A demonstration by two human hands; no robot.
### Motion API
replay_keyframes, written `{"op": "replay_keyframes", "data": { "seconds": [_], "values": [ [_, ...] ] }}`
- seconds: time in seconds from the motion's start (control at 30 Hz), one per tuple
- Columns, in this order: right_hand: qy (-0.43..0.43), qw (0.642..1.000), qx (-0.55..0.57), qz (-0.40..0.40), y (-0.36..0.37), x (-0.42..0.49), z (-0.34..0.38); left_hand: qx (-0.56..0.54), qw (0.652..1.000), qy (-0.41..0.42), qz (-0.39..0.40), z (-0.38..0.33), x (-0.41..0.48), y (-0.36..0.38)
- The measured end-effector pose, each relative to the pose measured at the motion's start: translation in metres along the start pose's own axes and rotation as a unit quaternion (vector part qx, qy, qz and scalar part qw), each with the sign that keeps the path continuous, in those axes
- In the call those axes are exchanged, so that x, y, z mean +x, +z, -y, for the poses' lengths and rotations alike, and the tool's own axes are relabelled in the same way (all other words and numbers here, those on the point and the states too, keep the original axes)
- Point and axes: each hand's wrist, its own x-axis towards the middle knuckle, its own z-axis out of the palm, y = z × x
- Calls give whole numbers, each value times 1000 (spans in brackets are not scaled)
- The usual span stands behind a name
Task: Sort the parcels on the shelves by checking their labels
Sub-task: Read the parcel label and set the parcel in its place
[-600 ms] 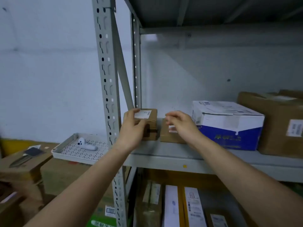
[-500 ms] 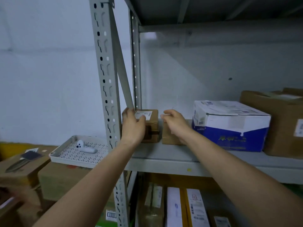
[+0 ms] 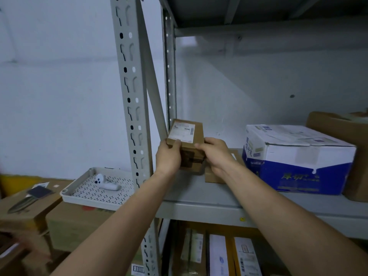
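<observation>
I'm holding the small brown parcel [image 3: 186, 145] with both hands, left hand [image 3: 168, 158] and right hand [image 3: 217, 154] clamping its sides, tilting its shipping label [image 3: 182, 132] toward me just above the grey shelf [image 3: 199, 198], beside the blue-and-white carton [image 3: 298, 158].
</observation>
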Motion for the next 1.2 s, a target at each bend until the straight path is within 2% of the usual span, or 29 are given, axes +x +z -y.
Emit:
{"op": "replay_keyframes", "data": {
  "seconds": [0.23, 0.43, 0.57, 0.83, 1.2],
  "values": [
    [-205, 977, -37, 35, -29, -65, 41, -48, 981, 184, 41, -44, -63, -14],
    [-285, 944, -125, 105, -81, -158, 39, -65, 963, 254, 66, -49, -157, -38],
    [-294, 926, -198, 127, -121, -219, 18, -60, 959, 271, 48, -22, -228, -38],
    [-252, 937, -166, 175, -176, -297, -35, -39, 965, 261, -9, 34, -338, -15],
    [-245, 933, -180, 191, -197, -320, -40, -15, 972, 235, -22, 40, -375, -7]
  ]
}}
